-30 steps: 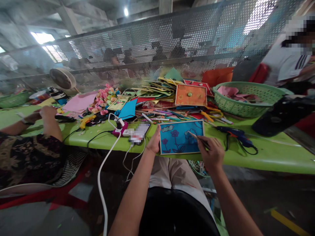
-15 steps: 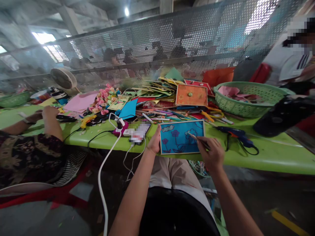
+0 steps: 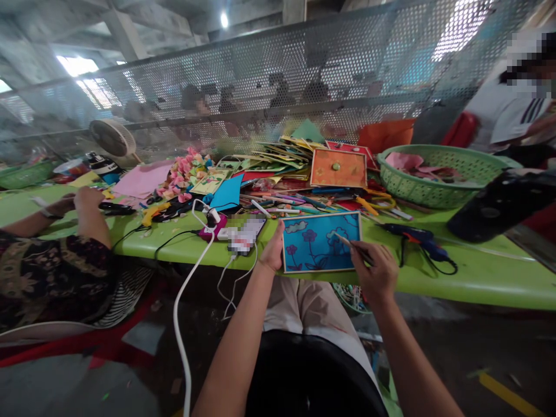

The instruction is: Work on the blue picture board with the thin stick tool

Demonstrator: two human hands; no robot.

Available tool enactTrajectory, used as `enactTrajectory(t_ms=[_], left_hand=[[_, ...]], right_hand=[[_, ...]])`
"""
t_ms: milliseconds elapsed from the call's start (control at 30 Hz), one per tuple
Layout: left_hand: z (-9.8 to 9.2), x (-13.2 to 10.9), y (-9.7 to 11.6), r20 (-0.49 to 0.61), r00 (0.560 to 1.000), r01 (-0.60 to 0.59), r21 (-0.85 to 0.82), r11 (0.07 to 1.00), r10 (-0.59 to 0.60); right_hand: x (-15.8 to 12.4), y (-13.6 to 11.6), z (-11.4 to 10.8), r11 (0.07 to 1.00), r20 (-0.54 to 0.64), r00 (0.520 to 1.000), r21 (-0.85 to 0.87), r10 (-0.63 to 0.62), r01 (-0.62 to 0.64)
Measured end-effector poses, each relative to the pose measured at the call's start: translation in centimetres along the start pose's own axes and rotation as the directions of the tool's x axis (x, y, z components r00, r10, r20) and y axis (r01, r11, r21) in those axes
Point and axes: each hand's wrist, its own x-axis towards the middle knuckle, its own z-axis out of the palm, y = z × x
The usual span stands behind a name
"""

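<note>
A blue framed picture (image 3: 319,246) with purple flowers and a pale cloud leans toward me at the table's front edge. My left hand (image 3: 274,248) grips its left side, thumb along the frame. In my right hand (image 3: 374,267) is a colored pencil (image 3: 343,238), its pale tip at the cloud-like outline on the picture's right half. Whether the tip touches the surface I cannot tell. Left of the picture lies a phone (image 3: 252,234) with a cable plugged in. To the right is a dark blue hot glue gun (image 3: 417,238).
Behind the picture are scattered pencils (image 3: 295,201), an orange framed picture (image 3: 338,168) and stacked cards. A green basket (image 3: 434,191) and a black bottle (image 3: 490,208) stand at right. A white cable (image 3: 179,313) hangs at left, where a co-worker's hands (image 3: 82,202) are busy.
My right hand and the pencil have shifted slightly to the right across the picture. My left hand and the picture hold still.
</note>
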Motion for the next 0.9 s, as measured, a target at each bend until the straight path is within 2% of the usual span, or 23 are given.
enactTrajectory(t_ms=[200,333,500,633,800,900], left_hand=[[-0.23,0.26,-0.04,0.011,0.999,-0.047,0.007,0.999,0.047],[-0.39,0.27,-0.1,-0.018,0.998,-0.064,0.042,0.997,0.065],[-0.28,0.18,-0.04,-0.015,0.998,-0.059,0.041,0.997,0.059],[-0.21,0.21,-0.06,-0.025,0.999,-0.048,0.047,0.998,0.049],[-0.46,0.24,-0.15,-0.01,0.998,-0.057,0.092,0.994,0.058],[-0.44,0.23,-0.13,0.002,0.997,-0.073,0.106,0.992,0.074]], right_hand=[[0.2,-0.18,-0.05,0.999,0.042,0.999,0.026,-0.024,0.023],[0.26,-0.26,-0.05,1.0,-0.035,0.999,-0.003,0.013,-0.013],[0.23,-0.17,-0.03,0.999,0.017,1.0,0.038,-0.008,0.008],[0.21,-0.14,0.02,1.0,-0.022,0.999,0.003,0.024,-0.023],[0.18,-0.11,0.12,1.0,0.02,1.0,0.022,0.019,-0.019],[0.22,-0.15,0.12,0.998,-0.024,0.998,0.011,0.059,-0.059]])
